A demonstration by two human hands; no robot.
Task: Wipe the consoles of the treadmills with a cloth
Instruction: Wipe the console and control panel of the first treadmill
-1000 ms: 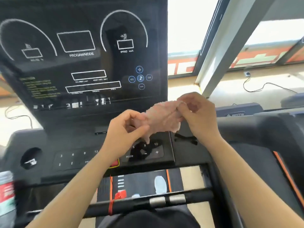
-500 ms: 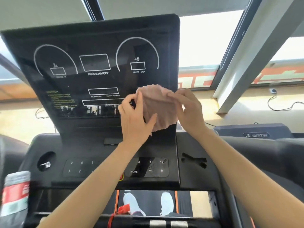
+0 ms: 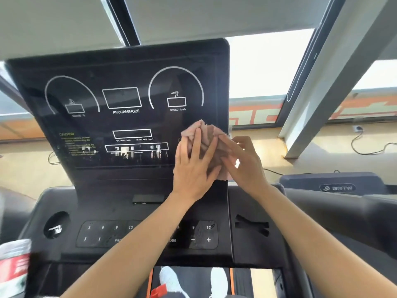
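Setting: sunlit gym windows (image 3: 264, 65) behind.
Cloth: crumpled pink fabric cloth (image 3: 204, 133) spread on lower right of glossy black treadmill console (image 3: 129, 121).
Left hand (image 3: 193, 168): flat, fingers straight, pressing cloth for wiping contact.
Right hand (image 3: 243, 163): extended fingers steady cloth's edge.

Just one head cam, looking forward and slightly down, really close to the treadmill console (image 3: 129, 117), windows (image 3: 264, 67) far right.
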